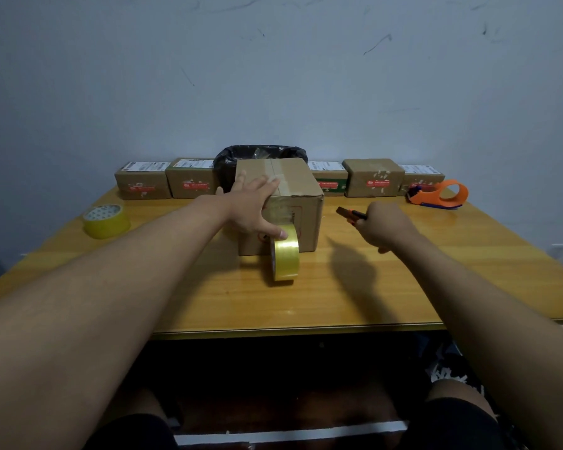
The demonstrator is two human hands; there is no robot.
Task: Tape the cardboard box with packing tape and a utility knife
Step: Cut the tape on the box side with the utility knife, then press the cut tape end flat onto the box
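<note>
A brown cardboard box [301,185] stands at the middle of the wooden table, with clear tape running along its top seam and down its front face. A yellow roll of packing tape [286,256] stands on edge against the box's front, still joined to that strip. My left hand [252,207] lies spread over the box's top front edge, fingers on the tape, thumb touching the roll. My right hand [384,227] hovers to the right of the box, closed around an orange and black utility knife [350,214] whose tip points toward the box.
A second tape roll [106,220] lies flat at the left. An orange tape dispenser [439,193] sits at the back right. Several small labelled parcels [372,177] line the back edge, with a black-bagged bin [260,154] behind the box. The table's front edge [290,331] is close to my knees.
</note>
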